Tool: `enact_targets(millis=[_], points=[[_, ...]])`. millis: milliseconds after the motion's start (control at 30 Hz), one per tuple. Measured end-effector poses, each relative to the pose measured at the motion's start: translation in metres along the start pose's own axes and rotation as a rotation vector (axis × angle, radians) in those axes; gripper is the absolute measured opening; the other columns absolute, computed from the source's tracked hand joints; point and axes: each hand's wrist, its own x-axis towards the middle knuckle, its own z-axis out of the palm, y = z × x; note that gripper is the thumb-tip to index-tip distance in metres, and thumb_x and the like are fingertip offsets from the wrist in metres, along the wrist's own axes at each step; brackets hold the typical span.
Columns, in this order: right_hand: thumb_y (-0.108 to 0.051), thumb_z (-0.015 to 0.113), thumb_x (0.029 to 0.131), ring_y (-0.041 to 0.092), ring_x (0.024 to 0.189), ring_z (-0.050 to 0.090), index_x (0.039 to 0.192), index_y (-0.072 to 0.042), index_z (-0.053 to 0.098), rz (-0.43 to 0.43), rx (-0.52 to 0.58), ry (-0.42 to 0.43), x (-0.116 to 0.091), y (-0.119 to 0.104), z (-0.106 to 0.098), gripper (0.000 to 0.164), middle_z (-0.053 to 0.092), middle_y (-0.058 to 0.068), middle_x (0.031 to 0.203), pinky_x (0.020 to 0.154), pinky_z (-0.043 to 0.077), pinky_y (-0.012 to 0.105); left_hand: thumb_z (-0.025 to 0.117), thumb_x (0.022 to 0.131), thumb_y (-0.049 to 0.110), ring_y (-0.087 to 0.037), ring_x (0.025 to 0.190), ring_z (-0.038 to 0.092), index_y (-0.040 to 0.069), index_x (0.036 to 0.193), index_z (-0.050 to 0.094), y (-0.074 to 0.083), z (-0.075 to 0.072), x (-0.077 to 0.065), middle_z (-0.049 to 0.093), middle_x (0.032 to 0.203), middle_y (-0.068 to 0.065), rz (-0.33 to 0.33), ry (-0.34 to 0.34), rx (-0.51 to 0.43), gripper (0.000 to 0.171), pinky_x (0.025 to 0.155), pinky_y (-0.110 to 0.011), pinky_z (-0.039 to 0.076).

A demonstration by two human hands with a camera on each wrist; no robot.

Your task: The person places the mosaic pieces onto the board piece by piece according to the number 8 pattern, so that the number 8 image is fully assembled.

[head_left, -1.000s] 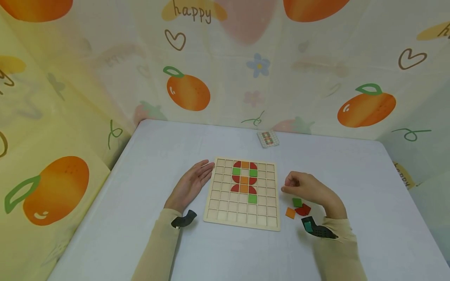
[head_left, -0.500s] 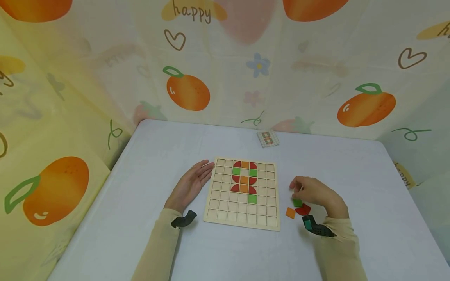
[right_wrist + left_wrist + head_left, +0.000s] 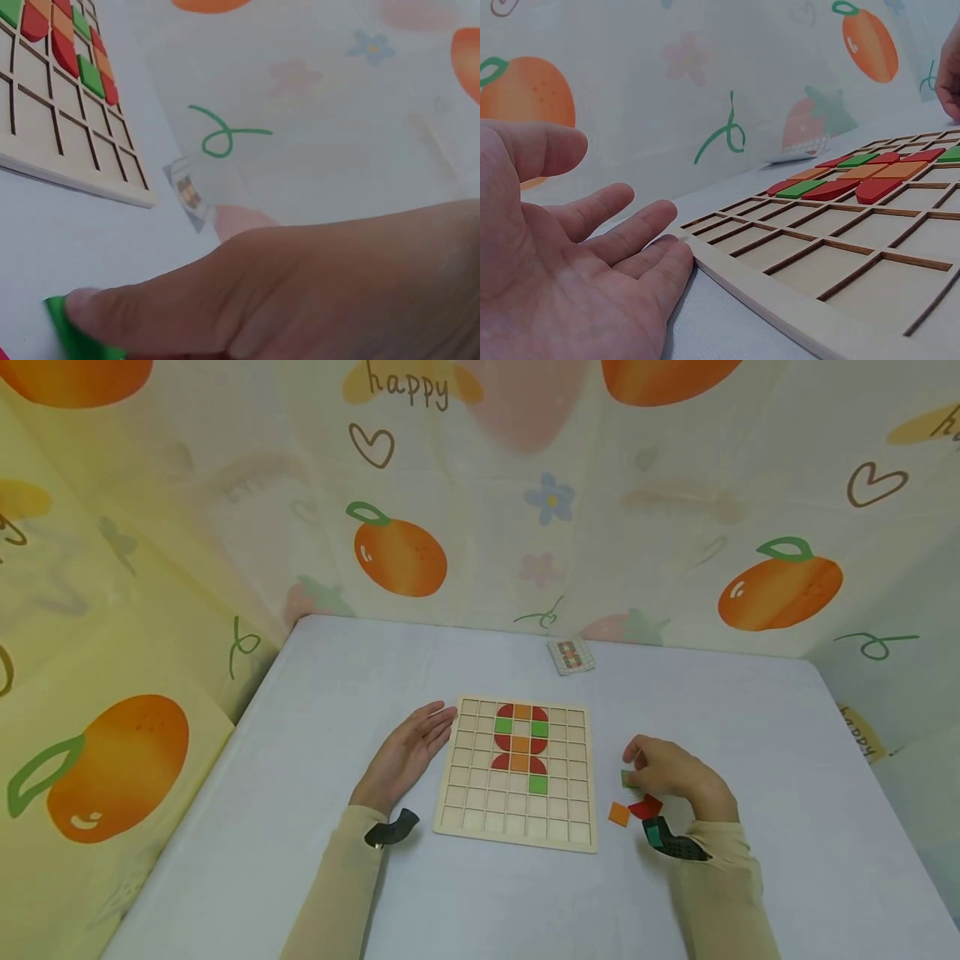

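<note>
A: How was that pick-up best done?

B: Lightly, in my judgement. The thin, flat green square tile (image 3: pixel 627 780) called for the thumb on one edge and a fingertip under the opposite one, with a small tilt, not a hard press against the white table (image 3: pixel 465 893).

A: And its neighbours?

B: The flat red pieces (image 3: pixel 646 807) sat just beside it on the person's side, with the flat orange square tile (image 3: pixel 618 814) near them. A drag that way could have scattered them, so lifting clear looked safer.

A: Where was the green tile relative to the fingers?

B: At the thumb tip of the right hand (image 3: pixel 667 768). The right-wrist view showed the thumb overlapping its face, one corner poking out past it. Whether a finger pinched the hidden side, I couldn't tell, nor whether the tile was off the table.

A: And the left hand (image 3: pixel 408 747)?

B: Its fingers were extended and held nothing, their tips at the left edge of the pale wooden grid board (image 3: pixel 495 821). Light contact there would have sufficed to steady it.
</note>
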Motion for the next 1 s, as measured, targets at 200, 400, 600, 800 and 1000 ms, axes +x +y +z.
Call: enact_targets(millis=[200, 400, 600, 800, 1000], points=[[-0.019, 0.070, 0.090, 0.026, 0.091, 0.054, 0.113, 0.000, 0.060, -0.075, 0.020, 0.055, 0.005, 0.005, 0.002, 0.031, 0.060, 0.015, 0.102, 0.077, 0.050, 0.036, 0.036, 0.112, 0.028, -0.026, 0.156, 0.025, 0.005, 0.161, 0.016, 0.000, -0.001, 0.000, 0.025, 0.167, -0.016, -0.006, -0.006, -0.007, 0.058, 0.130, -0.036, 0.022], [-0.010, 0.071, 0.081, 0.025, 0.092, 0.051, 0.115, 0.001, 0.059, -0.082, 0.030, 0.031, 0.004, 0.004, 0.002, 0.038, 0.054, 0.014, 0.102, 0.074, 0.047, 0.030, 0.037, 0.112, 0.028, -0.026, 0.156, 0.026, 0.006, 0.161, 0.017, 0.001, 0.001, -0.001, 0.027, 0.166, -0.015, -0.001, -0.001, -0.005, 0.058, 0.129, -0.035, 0.023], [-0.009, 0.066, 0.083, 0.024, 0.090, 0.051, 0.109, 0.001, 0.060, -0.089, 0.020, 0.075, 0.006, 0.002, 0.003, 0.028, 0.055, 0.013, 0.099, 0.073, 0.046, 0.029, 0.035, 0.112, 0.026, -0.026, 0.156, 0.026, 0.006, 0.161, 0.017, 0.002, 0.001, -0.001, 0.027, 0.166, -0.016, 0.000, -0.004, -0.005, 0.057, 0.129, -0.035, 0.023], [-0.017, 0.067, 0.091, 0.024, 0.092, 0.056, 0.113, -0.001, 0.059, -0.123, 0.051, 0.147, 0.011, 0.000, 0.005, 0.028, 0.062, 0.012, 0.101, 0.076, 0.049, 0.032, 0.036, 0.112, 0.027, -0.026, 0.156, 0.025, 0.005, 0.161, 0.016, 0.001, 0.001, -0.001, 0.026, 0.166, -0.016, -0.004, -0.002, -0.010, 0.057, 0.129, -0.035, 0.022], [-0.022, 0.068, 0.096, 0.025, 0.097, 0.057, 0.121, -0.002, 0.061, -0.182, 0.115, 0.233, 0.011, -0.007, 0.004, 0.032, 0.065, 0.011, 0.107, 0.076, 0.051, 0.030, 0.036, 0.112, 0.027, -0.027, 0.156, 0.025, 0.005, 0.161, 0.016, 0.001, 0.001, -0.001, 0.025, 0.167, -0.017, -0.002, 0.001, -0.006, 0.057, 0.130, -0.036, 0.022]])
